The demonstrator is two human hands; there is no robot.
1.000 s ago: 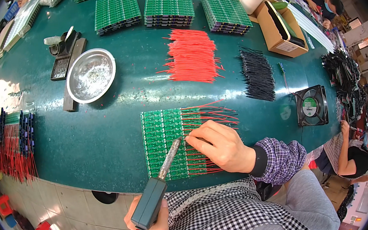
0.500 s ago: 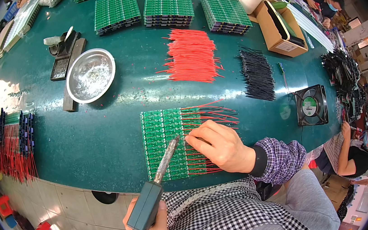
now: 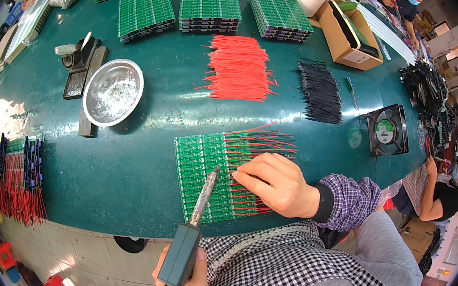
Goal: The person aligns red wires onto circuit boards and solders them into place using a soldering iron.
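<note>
My left hand (image 3: 187, 280) is wrapped round the dark grey-green handle of a soldering gun (image 3: 182, 257). Its metal barrel slants up and right, and the tip is over the green circuit board panel (image 3: 192, 170), close to a row of pads. Whether the tip touches a pad I cannot tell. From the panel's right side stick out thin red and black wires (image 3: 265, 141). Fingers pinched together, my right hand (image 3: 282, 185) holds the end of a wire at the pads, just right of the tip; the fingers hide most of that wire.
Beyond the panel lie piles of red wires (image 3: 238, 67) and black wires (image 3: 320, 92). A metal bowl (image 3: 113, 93) stands to the left, a small fan (image 3: 387, 130) to the right. Stacked green boards (image 3: 207, 5) line the back. Wired boards (image 3: 10, 179) sit far left. Other people work at right.
The soldering gun's tip has shifted slightly left and up, away from my right fingertips. My right hand has moved a little down and right.
</note>
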